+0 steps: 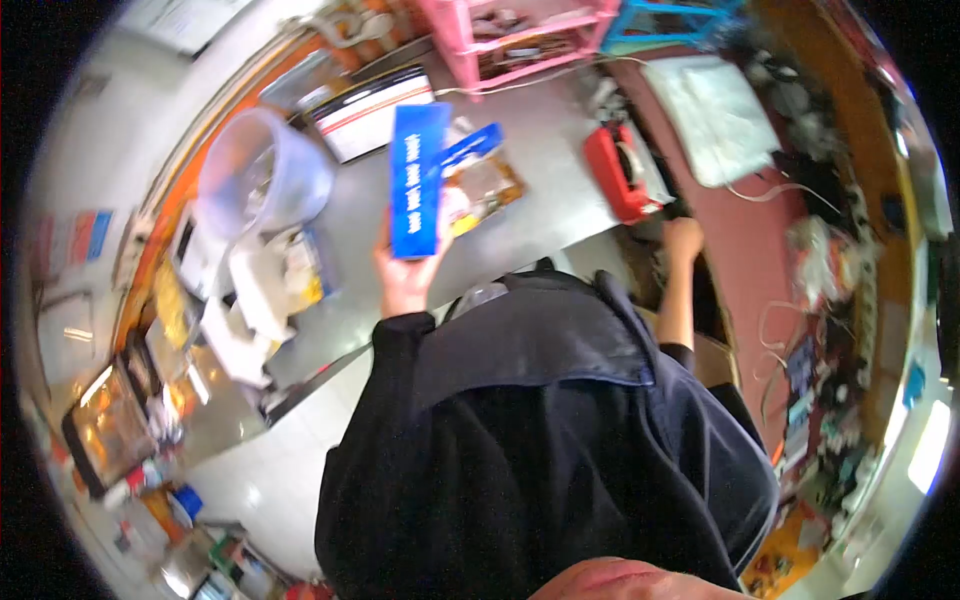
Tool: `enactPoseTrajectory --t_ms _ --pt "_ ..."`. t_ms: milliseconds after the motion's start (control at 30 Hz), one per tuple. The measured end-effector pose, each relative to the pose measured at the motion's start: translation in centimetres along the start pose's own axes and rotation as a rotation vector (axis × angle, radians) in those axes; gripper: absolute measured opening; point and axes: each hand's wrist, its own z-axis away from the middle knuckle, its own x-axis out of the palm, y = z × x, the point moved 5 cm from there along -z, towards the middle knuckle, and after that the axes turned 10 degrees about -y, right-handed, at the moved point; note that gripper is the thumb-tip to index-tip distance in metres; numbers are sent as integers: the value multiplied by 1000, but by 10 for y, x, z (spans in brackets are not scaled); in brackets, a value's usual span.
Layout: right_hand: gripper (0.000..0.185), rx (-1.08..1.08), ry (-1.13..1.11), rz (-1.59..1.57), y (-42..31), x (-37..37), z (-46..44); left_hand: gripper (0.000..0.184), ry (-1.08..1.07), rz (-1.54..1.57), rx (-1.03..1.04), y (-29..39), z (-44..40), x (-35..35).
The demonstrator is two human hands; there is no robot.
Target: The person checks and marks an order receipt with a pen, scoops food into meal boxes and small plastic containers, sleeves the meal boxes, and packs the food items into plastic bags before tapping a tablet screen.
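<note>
Left hand (407,278): holds a blue box (418,180) with white lettering
Right hand (683,238): near the red tape dispenser (607,175)
Grey tabletop (555,190): translucent bucket (222,195) at left, pink plastic rack (457,42) at the back

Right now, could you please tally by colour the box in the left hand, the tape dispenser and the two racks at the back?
Blue: 2, the box in the left hand and one rack
Red: 1, the tape dispenser
Pink: 1, the other rack
Total: 4
</note>
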Motion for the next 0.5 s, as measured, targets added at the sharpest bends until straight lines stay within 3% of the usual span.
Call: enactPoseTrajectory --t_ms 33,67,100,167,200,300,433,467,500 --pt "19 23 -123 -293 -23 -44 14 52 -53 23 -39 3 -2 -3" --pt "31 -73 -105 -499 -53 -77 24 47 -65 91 -103 -5 -2 15" --pt "28 -208 -217 -592 -109 -128 47 44 -61 -70 12 -4 -3 21" --pt "25 -695 -412 -1001 -209 -195 104 41 -112 -43 -25 -4 -1 23" --pt "27 -799 -551 -1066 -242 -208 124 37 -91 -145 -48 -7 1 28" --pt "32 -880 -492 -1125 -306 -221 140 35 -56 -271 42 -8 3 30" --pt "44 -818 -329 -751 -322 -217 142 39 -24 -378 115 -4 22 38" --pt "47 -814 -271 -669 -320 -219 141 40 -117 -339 37 -5 31 41" --pt "48 -905 -369 -793 -322 -212 143 43 -110 -278 13 -5 41 38"
